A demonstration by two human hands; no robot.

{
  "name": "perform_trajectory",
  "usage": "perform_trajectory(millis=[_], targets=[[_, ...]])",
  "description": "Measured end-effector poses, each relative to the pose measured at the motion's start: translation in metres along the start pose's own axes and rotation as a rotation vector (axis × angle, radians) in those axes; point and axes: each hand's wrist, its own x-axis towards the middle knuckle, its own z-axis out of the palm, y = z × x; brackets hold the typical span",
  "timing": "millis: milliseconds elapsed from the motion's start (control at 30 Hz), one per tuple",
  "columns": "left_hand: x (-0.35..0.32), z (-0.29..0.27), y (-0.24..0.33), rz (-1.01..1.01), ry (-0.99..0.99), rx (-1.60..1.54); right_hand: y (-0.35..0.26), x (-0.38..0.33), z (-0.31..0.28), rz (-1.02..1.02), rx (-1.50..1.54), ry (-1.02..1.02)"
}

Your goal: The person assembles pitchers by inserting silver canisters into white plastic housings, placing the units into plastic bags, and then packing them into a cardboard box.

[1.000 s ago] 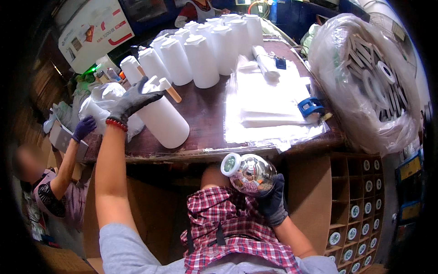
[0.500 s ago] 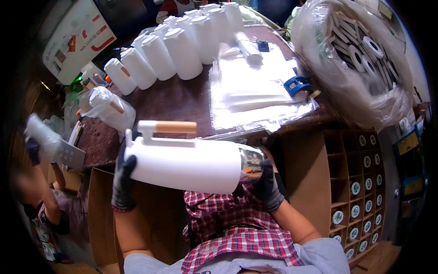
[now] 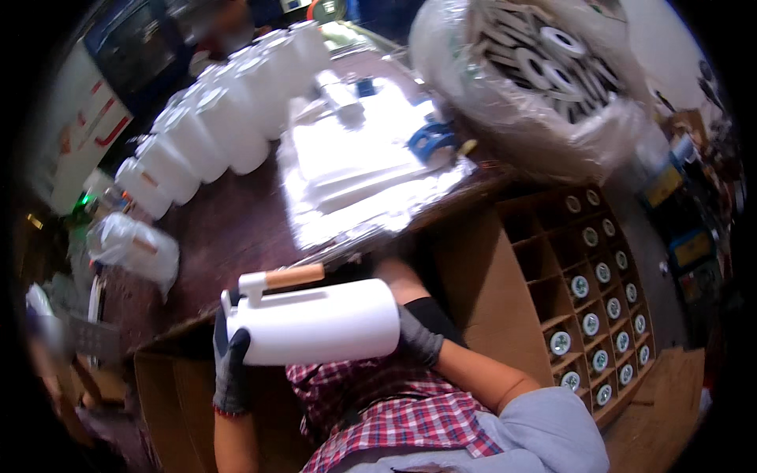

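Observation:
A white vacuum jug (image 3: 323,322) lies sideways in the air before me, its wood-toned handle (image 3: 293,275) on the upper side. My left hand (image 3: 231,356), in a dark grey glove, grips the lidded left end, with the thumb on the near side. At the jug's right, base end is my gloved right hand (image 3: 418,339); its fingers are hidden behind or within that end. No glass liner shows outside the jug now.
White jugs (image 3: 229,130) stand in rows on the dark table (image 3: 229,229). A bagged jug (image 3: 138,248), white plastic sheets (image 3: 355,150) and a blue tape dispenser (image 3: 432,143) are there too. At right are a divided carton (image 3: 544,296) of liners and a bag (image 3: 607,138) of rings. Another person works far left.
The silvery glass liner that stuck out of the jug's right end has gone from sight. My right hand has moved left to the base. The view has shifted, with the table scene displaced leftward.

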Motion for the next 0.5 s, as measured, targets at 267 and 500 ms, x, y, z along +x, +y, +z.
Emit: perform_trajectory(millis=[267, 500], targets=[[-0.015, -0.012, -0.072, -0.064, -0.090, 0.113, -0.025, 0.003, -0.037, -0.245, -0.406, 0.020], [-0.010, 0.027, -0.091, -0.137, -0.140, -0.674, -0.073, -0.009, -0.039, 0.077, 0.097, -0.013]])
